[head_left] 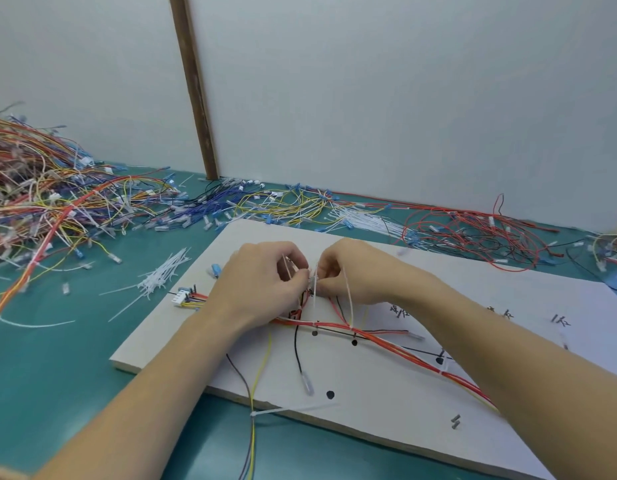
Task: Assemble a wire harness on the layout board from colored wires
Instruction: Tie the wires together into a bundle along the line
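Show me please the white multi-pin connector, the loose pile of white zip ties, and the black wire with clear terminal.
white multi-pin connector (181,296): head view, on its housing.
loose pile of white zip ties (160,279): head view, pile's middle.
black wire with clear terminal (296,348): head view, mid-length of wire.

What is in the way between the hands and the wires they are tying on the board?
Nothing visible is. The left hand and right hand already meet over the red and orange wire bundle on the layout board, each pinching a white cable tie. The fingers hide the exact spot being tied.
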